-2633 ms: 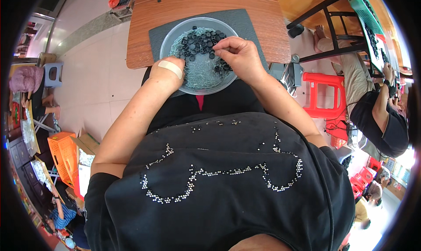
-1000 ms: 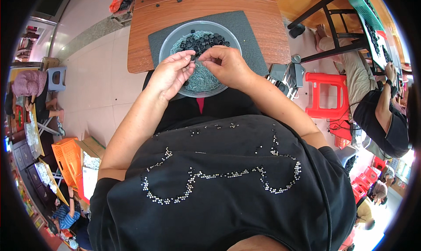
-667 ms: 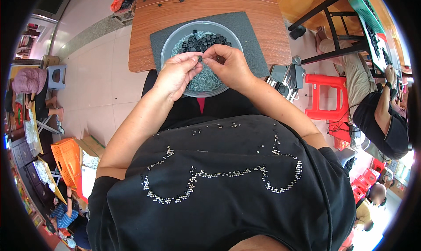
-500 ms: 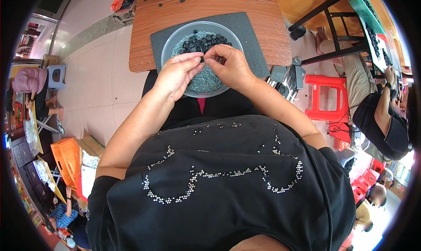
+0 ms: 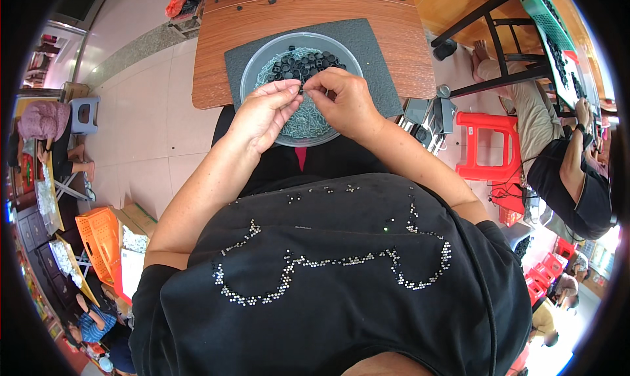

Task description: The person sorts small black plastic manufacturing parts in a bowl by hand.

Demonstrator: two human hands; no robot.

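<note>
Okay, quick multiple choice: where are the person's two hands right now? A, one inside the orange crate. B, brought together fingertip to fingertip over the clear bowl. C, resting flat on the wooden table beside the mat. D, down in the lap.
B: the left hand and right hand meet at the fingertips above the clear bowl, pinching a small dark piece.

pale tiled floor (image 5: 151,113) surrounds a wooden table (image 5: 394,41); a red plastic stool (image 5: 489,146) stands right, an orange crate (image 5: 98,235) left.

left hand (image 5: 262,113) left bowl (image 5: 257,61) rim | met right hand (image 5: 341,100) | fingertips pinch, perhaps a small part
</note>
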